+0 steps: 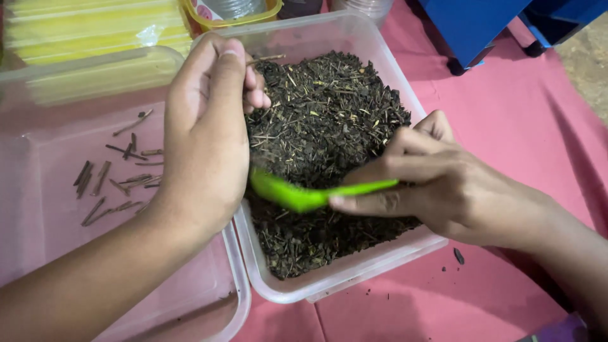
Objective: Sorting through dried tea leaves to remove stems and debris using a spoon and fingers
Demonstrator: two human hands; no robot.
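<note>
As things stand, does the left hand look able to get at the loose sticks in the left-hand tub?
Probably yes. The left hand hovers right beside the sticks, which lie uncovered in the open clear tub. It already pinches a twig, though.

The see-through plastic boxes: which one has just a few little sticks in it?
The clear plastic box on the left, under the left hand. It holds only scattered brown twigs; the box on the right is full of dark dried leaves.

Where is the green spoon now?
The green spoon is in the right hand, low over the dark dried leaves in the middle clear tub.
</note>
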